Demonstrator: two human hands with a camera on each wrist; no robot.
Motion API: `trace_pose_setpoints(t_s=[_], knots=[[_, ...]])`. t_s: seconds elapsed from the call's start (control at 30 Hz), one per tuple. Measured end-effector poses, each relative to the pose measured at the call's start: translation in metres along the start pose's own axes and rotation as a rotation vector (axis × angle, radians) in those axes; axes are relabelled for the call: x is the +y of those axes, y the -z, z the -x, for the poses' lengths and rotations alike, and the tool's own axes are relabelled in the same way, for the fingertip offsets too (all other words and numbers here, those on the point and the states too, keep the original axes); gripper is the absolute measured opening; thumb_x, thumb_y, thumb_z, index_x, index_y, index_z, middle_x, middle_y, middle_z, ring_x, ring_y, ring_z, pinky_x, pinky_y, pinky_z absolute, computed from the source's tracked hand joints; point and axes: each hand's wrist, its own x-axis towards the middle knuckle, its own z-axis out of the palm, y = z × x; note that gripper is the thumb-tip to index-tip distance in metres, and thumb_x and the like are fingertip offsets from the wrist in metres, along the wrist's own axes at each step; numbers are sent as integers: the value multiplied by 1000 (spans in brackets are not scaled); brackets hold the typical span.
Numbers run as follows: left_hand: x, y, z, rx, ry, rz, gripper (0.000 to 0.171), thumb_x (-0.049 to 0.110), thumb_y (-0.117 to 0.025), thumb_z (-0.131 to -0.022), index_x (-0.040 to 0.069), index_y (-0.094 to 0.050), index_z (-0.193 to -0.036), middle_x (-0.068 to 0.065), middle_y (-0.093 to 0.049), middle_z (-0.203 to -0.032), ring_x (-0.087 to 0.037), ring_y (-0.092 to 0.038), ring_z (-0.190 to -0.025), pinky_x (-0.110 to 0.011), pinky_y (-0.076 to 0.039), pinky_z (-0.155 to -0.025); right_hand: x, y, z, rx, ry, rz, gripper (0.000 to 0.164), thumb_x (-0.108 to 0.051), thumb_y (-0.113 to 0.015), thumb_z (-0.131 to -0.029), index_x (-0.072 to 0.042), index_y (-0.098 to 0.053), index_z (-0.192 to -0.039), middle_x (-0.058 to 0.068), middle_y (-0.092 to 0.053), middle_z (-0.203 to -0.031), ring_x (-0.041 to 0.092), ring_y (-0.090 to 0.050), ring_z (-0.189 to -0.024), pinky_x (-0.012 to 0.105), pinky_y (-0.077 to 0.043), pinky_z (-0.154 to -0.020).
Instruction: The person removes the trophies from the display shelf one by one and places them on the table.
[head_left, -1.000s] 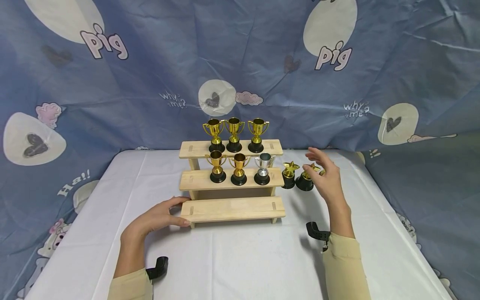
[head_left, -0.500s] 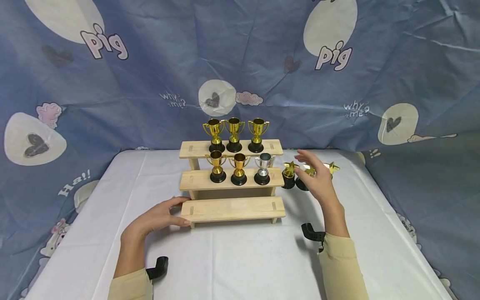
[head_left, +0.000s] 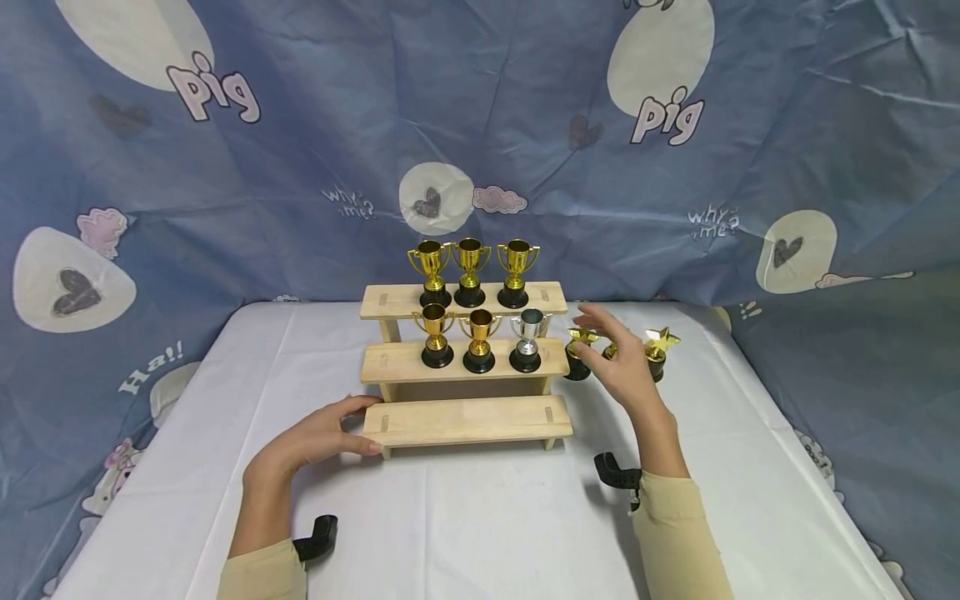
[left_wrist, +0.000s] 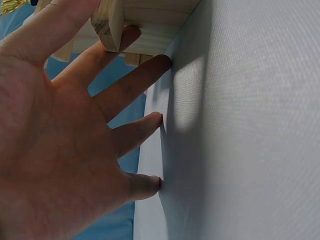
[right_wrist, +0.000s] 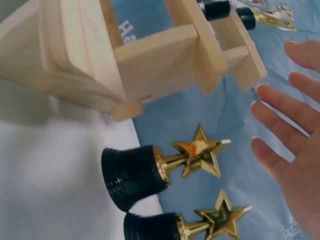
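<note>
A three-step wooden stand (head_left: 467,421) sits mid-table. My left hand (head_left: 315,435) holds the left end of its lowest step, thumb at the front edge and forefinger behind; the other fingers spread out, tips at the tablecloth in the left wrist view. To the right of the stand, my right hand (head_left: 628,367) hovers over star trophies with its fingers apart and nothing in them. The nearest star trophy (head_left: 577,365) is upright beside the middle step, another star trophy (head_left: 660,343) stands farther right, and the hand partly hides a third. Two star trophies (right_wrist: 135,175) show in the right wrist view.
Three gold cup trophies (head_left: 470,265) stand on the top step. On the middle step are two gold-coloured cup trophies (head_left: 480,332) and a silver cup trophy (head_left: 528,332). A blue printed cloth (head_left: 300,150) hangs behind the white-covered table (head_left: 495,525).
My right hand has moved left over the star trophies, towards the one nearest the stand, uncovering the rightmost one. The left hand has stayed at the stand.
</note>
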Motion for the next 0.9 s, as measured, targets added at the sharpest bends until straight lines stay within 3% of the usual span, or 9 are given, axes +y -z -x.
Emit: trace_pose_setpoints(t_s=[0.3,0.43,0.63,0.9], knots=[[2,0,-1,2,4,-3,86,44,-83,-74,14,-48,-147,-20,-41,-155,-46,-30,-146,-68,-31,-111,-9,-8,-1,-28,44,-24,54,-3,-68,-91,-2,-51,-142,26,-63,-125,42,-58,-120,62,-37,-109],[2,0,0,2,5,-3,86,43,-84,-74,13,-47,-147,-21,-41,-155,-47,-30,-146,-67,-30,-111,-3,-12,-2,-27,56,-41,56,-1,-68,-90,-1,-49,-143,27,-63,-125,43,-58,-120,62,-36,-109],[3,0,1,4,-1,1,86,42,-84,-74,13,-48,-147,-21,-41,-155,-46,-30,-146,-67,-31,-111,20,-20,-6,-33,55,-45,60,-7,-70,-91,-11,-48,-146,20,-65,-127,38,-58,-122,61,-37,-107],[3,0,0,0,9,5,86,42,-84,-74,14,-48,-147,-21,-40,-155,-47,-29,-146,-67,-30,-111,20,-24,-6,-38,74,-90,60,-13,-71,-92,-21,-48,-146,11,-66,-126,29,-59,-121,61,-39,-105]])
